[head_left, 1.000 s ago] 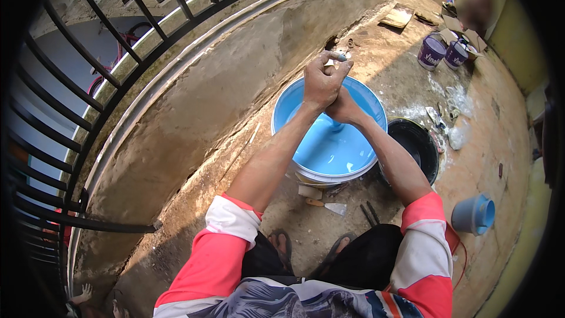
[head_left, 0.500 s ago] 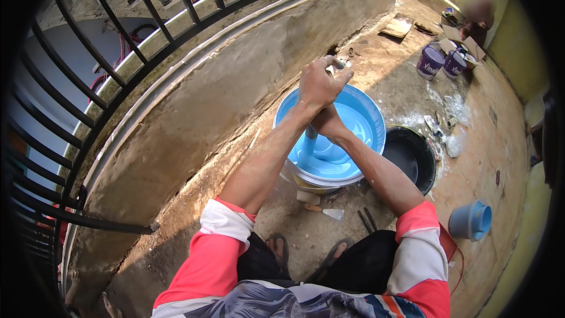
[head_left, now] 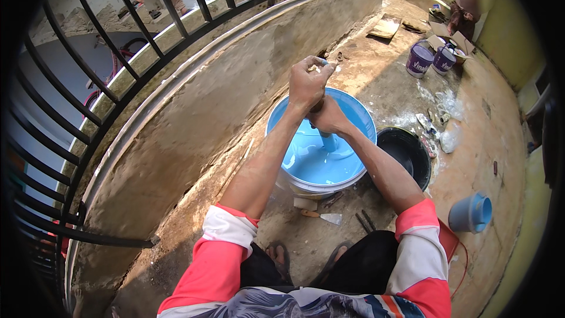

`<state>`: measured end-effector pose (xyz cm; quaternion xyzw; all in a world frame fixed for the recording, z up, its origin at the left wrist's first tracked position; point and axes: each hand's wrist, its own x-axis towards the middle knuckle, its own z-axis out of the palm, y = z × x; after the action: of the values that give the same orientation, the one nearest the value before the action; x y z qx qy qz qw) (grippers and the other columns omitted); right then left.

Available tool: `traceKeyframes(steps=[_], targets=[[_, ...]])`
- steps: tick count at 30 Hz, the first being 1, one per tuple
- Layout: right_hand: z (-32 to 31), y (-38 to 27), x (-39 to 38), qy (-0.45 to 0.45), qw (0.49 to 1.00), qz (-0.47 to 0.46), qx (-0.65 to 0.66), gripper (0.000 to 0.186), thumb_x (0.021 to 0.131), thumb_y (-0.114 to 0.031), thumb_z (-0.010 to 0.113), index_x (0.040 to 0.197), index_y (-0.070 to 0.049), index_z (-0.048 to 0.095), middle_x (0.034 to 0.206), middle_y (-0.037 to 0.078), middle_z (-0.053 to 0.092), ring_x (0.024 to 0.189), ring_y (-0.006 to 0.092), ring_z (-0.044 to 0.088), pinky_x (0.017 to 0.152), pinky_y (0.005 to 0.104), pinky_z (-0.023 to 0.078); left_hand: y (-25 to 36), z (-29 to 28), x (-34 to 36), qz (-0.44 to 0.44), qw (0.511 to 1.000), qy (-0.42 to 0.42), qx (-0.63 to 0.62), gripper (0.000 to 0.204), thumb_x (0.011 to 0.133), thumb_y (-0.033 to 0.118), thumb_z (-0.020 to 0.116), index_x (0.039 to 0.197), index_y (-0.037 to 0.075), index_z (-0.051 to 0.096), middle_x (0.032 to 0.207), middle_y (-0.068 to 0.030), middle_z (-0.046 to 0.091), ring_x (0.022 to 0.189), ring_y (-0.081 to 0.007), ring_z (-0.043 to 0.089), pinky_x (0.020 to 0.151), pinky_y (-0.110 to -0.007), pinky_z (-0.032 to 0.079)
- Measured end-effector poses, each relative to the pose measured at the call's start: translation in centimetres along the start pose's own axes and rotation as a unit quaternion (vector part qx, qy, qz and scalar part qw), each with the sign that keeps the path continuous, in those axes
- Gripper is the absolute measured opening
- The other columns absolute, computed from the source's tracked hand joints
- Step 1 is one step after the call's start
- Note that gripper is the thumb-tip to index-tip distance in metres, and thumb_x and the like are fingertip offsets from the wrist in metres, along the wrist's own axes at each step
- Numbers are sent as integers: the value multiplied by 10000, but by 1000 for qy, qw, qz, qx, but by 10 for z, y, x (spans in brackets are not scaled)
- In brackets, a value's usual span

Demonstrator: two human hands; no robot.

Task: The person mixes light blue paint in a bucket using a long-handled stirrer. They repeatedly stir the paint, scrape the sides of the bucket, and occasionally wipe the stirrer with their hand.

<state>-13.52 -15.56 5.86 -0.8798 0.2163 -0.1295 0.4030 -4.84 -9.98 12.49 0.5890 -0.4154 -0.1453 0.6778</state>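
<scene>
A large white bucket (head_left: 318, 188) of light blue paint (head_left: 306, 159) stands in front of me. A blue-coated stirring stick (head_left: 328, 142) slants down into the paint. My right hand (head_left: 329, 116) is closed round the stick just above the bucket. Above it and farther away, my left hand (head_left: 308, 84) is curled with its fingers bent, apparently round the stick's upper end, which the hands mostly hide. My forearms cross the near side of the bucket.
A black tub (head_left: 406, 153) touches the bucket's right side. A scraper (head_left: 322, 216) lies by my feet. A blue-stained pail (head_left: 469, 212) stands at right, purple pails (head_left: 419, 60) farther off. A wall with black railing (head_left: 138, 82) curves along the left. Another person (head_left: 463, 19) sits far right.
The stick has swung from the left part of the paint toward the right, and both hands have moved with it. The whole view has shifted slightly.
</scene>
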Motion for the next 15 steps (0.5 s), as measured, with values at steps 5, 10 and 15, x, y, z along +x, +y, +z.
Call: traceKeyframes(steps=[5,10,15], targets=[[10,-33,-9,-12,972,19,233,123,901,-87,638,987,-2,620,815,86,646,757,176,634,649,351,507,28,-2,1,26,979,-11,201,327,785,303,800,877,-5,738,684,-160,685,616,-227,650,614,-383,506],[19,-9,21,86,960,-222,147,399,920,-84,661,1272,-10,490,1111,115,600,1039,220,592,897,371,495,36,-2,-4,146,975,0,169,262,818,260,811,898,20,744,586,-76,633,534,-99,553,519,-296,418],[10,5,34,158,955,-249,14,233,870,-124,621,1056,11,654,900,202,718,955,369,700,827,473,532,11,-11,-12,138,989,3,47,187,885,177,788,935,10,719,585,11,621,533,-20,499,486,-237,374]])
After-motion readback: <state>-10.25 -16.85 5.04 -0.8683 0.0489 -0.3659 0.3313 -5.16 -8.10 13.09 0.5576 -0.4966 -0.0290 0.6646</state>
